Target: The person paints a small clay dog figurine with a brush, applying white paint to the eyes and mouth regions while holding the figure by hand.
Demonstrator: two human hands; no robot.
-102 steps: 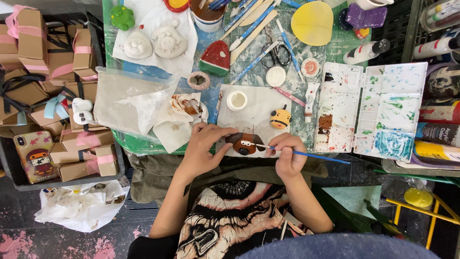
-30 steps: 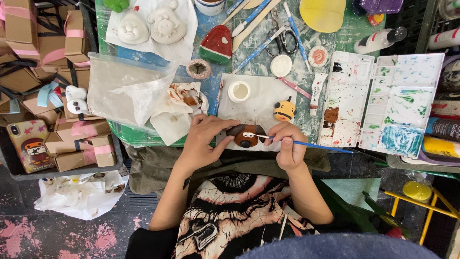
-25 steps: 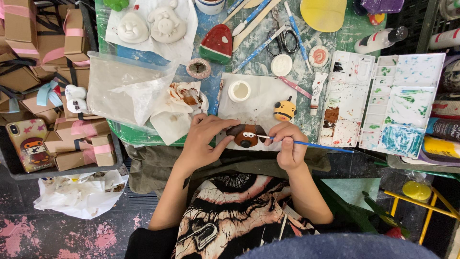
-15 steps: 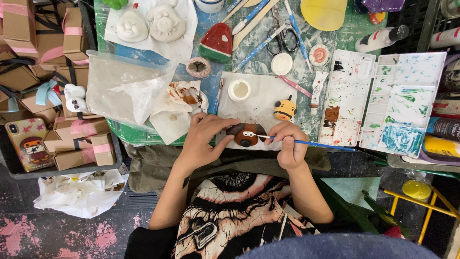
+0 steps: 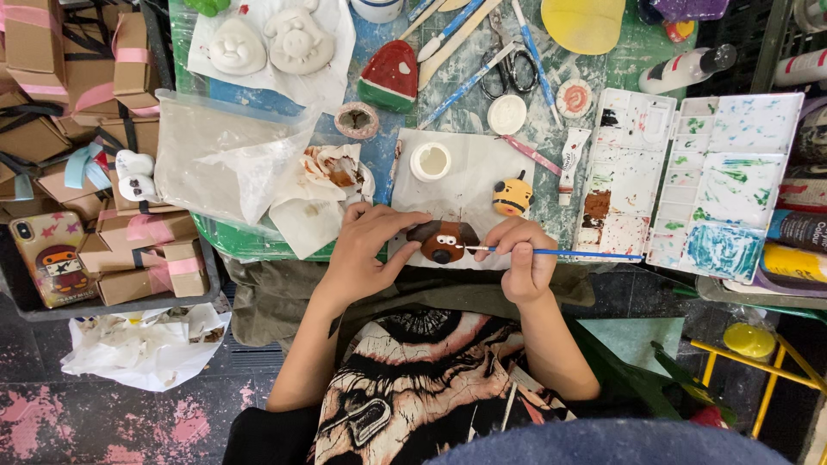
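Observation:
My left hand (image 5: 366, 250) grips a small brown figure with a dog-like face (image 5: 443, 242) at the near edge of the table. My right hand (image 5: 519, 258) holds a thin blue paintbrush (image 5: 568, 253), its tip touching the figure's right side. The figure rests over a white sheet (image 5: 469, 176). Just beyond my right hand sits a small yellow and black painted figure (image 5: 512, 195), and a small white cup (image 5: 430, 161) stands beyond the brown figure.
A white paint palette (image 5: 698, 185) smeared with green, blue and brown lies to the right. A stained rag (image 5: 332, 176), a clear plastic bag (image 5: 224, 159), scissors (image 5: 506, 73), spare brushes, a watermelon-slice piece (image 5: 389, 77) and unpainted white figures (image 5: 267, 43) lie beyond. Cardboard boxes (image 5: 86, 103) stack at left.
Both hands stay on the brown figure and the brush. The view has shifted slightly; the brush tip stays at the figure's right side.

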